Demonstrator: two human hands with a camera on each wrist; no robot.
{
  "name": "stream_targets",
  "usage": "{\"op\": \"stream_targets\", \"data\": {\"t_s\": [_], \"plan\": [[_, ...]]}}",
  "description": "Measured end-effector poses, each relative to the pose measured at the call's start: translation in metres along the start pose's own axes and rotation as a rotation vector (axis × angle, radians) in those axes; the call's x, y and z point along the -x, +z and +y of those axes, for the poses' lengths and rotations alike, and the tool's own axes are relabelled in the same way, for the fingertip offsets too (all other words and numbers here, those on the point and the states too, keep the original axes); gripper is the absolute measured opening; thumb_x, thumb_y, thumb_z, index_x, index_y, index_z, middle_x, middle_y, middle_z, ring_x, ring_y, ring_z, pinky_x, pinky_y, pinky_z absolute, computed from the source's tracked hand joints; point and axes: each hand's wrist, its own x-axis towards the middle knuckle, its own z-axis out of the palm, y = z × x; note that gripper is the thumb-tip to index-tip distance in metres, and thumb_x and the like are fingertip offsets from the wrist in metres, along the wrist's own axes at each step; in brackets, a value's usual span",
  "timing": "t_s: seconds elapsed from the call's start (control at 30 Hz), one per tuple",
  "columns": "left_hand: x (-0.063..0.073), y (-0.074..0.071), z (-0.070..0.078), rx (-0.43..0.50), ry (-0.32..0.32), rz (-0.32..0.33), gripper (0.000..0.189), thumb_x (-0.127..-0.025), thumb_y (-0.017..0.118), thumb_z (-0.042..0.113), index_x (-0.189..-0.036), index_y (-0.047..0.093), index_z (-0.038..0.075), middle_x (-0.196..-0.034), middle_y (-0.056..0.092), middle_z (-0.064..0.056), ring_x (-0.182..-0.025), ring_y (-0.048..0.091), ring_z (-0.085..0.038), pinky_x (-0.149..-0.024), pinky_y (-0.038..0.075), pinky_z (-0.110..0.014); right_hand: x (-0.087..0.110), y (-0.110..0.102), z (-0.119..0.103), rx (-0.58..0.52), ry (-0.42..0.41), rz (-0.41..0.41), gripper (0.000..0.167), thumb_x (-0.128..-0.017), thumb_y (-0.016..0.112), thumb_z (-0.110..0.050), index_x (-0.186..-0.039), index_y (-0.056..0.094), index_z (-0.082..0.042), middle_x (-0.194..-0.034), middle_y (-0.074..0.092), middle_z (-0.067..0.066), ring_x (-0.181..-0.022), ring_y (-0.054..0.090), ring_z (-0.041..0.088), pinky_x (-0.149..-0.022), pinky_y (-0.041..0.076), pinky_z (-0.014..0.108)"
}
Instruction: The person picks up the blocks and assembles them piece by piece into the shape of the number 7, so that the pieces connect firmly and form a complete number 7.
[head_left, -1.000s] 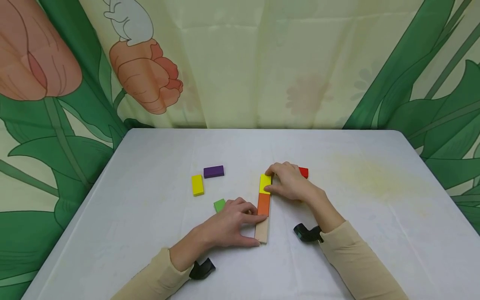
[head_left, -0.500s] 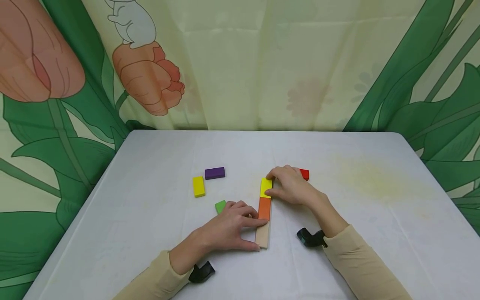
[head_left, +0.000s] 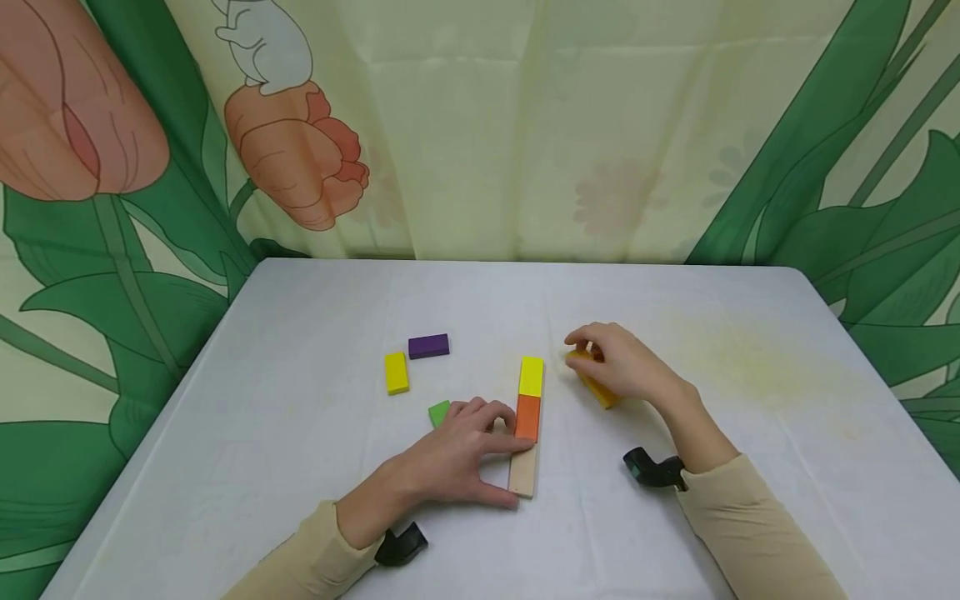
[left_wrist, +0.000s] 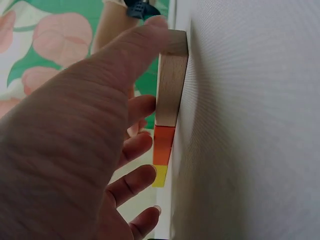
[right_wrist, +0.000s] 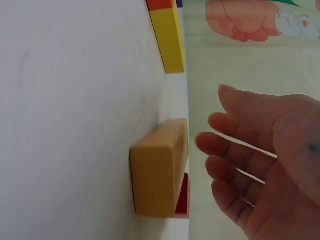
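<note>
A row of blocks runs end to end on the table: plain wood, orange and yellow at the far end. My left hand rests at the row's left side. Its thumb reaches the wood block's near end, and its index finger lies at the wood-orange joint. My right hand is over an amber-yellow block right of the row. In the right wrist view, a gap shows between its loosely bent fingers and that amber block. A red block shows behind it.
Left of the row lie a purple block, another yellow block and a green block, partly hidden by the left hand. A white cloth covers the table; a printed curtain hangs behind.
My right hand has left the yellow block at the row's far end and moved right, over the amber block. The red block is now hidden in the head view. My left hand stays in place.
</note>
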Motion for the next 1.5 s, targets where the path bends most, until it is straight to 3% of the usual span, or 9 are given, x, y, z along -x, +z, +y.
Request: {"op": "stream_targets", "data": {"t_s": [0.17, 0.47, 0.8, 1.5], "plan": [[0.0, -0.002, 0.0, 0.015, 0.003, 0.001, 0.052, -0.09, 0.069, 0.057, -0.134, 0.068, 0.029, -0.142, 0.051, 0.004, -0.118, 0.043, -0.016, -0.094, 0.034, -0.04, 0.014, -0.011, 0.006, 0.042, 0.072, -0.053, 0.03, -0.097, 0.068, -0.018, -0.123, 0.065, -0.003, -0.084, 0.057, 0.003, -0.074, 0.051, 0.019, -0.067, 0.044, 0.035], [0.001, -0.001, -0.001, -0.016, -0.023, -0.005, 0.049, -0.091, 0.069, 0.056, -0.133, 0.068, 0.031, -0.142, 0.054, 0.007, -0.119, 0.042, -0.015, -0.093, 0.034, -0.041, 0.023, -0.009, 0.013, 0.061, 0.068, -0.118, 0.053, -0.094, 0.073, -0.019, -0.142, 0.053, -0.008, -0.084, 0.056, 0.001, -0.07, 0.05, 0.017, -0.064, 0.043, 0.032], [0.001, -0.001, -0.003, 0.001, -0.032, -0.017, 0.049, -0.091, 0.068, 0.057, -0.134, 0.068, 0.032, -0.142, 0.054, 0.007, -0.119, 0.042, -0.015, -0.093, 0.034, -0.041, 0.005, 0.002, 0.003, 0.039, 0.11, -0.11, 0.065, -0.093, 0.075, -0.022, -0.147, 0.046, -0.002, -0.08, 0.057, 0.002, -0.069, 0.051, 0.018, -0.065, 0.043, 0.033], [-0.001, 0.0, -0.004, 0.001, -0.018, -0.021, 0.048, -0.091, 0.07, 0.055, -0.134, 0.068, 0.033, -0.139, 0.055, 0.009, -0.116, 0.043, -0.014, -0.09, 0.034, -0.039, -0.038, 0.01, 0.001, -0.044, 0.177, -0.136, 0.065, -0.095, 0.073, -0.025, -0.149, 0.043, -0.004, -0.091, 0.061, 0.01, -0.073, 0.055, 0.022, -0.066, 0.046, 0.033]]}}
